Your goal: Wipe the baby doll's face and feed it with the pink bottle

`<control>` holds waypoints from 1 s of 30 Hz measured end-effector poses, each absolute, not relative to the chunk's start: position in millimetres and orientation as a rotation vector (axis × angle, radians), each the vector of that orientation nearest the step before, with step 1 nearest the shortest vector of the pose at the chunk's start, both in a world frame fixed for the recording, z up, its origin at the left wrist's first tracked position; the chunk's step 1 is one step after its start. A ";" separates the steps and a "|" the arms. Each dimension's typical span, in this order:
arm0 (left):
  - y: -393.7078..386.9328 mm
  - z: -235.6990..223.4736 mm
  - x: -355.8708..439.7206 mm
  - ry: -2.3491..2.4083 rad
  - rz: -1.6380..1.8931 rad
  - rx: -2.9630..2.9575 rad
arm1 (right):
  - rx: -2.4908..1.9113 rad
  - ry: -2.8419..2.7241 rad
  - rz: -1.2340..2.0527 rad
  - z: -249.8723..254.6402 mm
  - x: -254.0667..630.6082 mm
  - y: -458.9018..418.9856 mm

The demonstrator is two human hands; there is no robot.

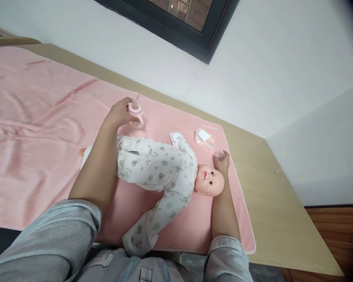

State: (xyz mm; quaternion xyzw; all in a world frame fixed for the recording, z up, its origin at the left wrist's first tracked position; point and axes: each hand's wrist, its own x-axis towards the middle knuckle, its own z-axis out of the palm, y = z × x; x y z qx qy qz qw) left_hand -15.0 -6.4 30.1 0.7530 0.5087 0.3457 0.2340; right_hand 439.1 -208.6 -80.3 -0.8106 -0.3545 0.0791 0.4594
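My left hand (119, 112) is closed around a baby bottle (136, 111) with a pink collar, a pink handle and a clear teat, held upright above the blanket. My right hand (223, 163) is closed on a small clear cap (219, 156), partly hidden by the fingers. Between my arms a baby doll (161, 164) lies on its back in a white sleepsuit with a green and pink print. Its bald head (211, 181) points right, beside my right forearm. My left forearm crosses over its legs and hides part of them.
A pink blanket (47, 117) with folds on the left covers much of the wooden table (270, 203). A small clear plastic packet (205, 138) with a white label lies near the blanket's far right corner. Behind the table stand a white wall and a dark-framed window (191, 35).
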 end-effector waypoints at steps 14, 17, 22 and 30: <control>-118.7 77.9 92.4 0.658 1.065 2.105 | -1.290 -1.218 0.240 59.4 349.9 -233.7; -145.8 80.1 105.5 0.577 1.007 2.129 | -1.196 -1.317 0.198 77.4 312.2 -249.2; -169.2 81.8 111.1 0.630 0.987 2.259 | -1.189 -1.375 0.069 81.9 281.9 -257.7; -176.7 79.8 114.5 0.639 1.095 2.400 | -1.230 -1.500 0.177 77.0 266.5 -256.2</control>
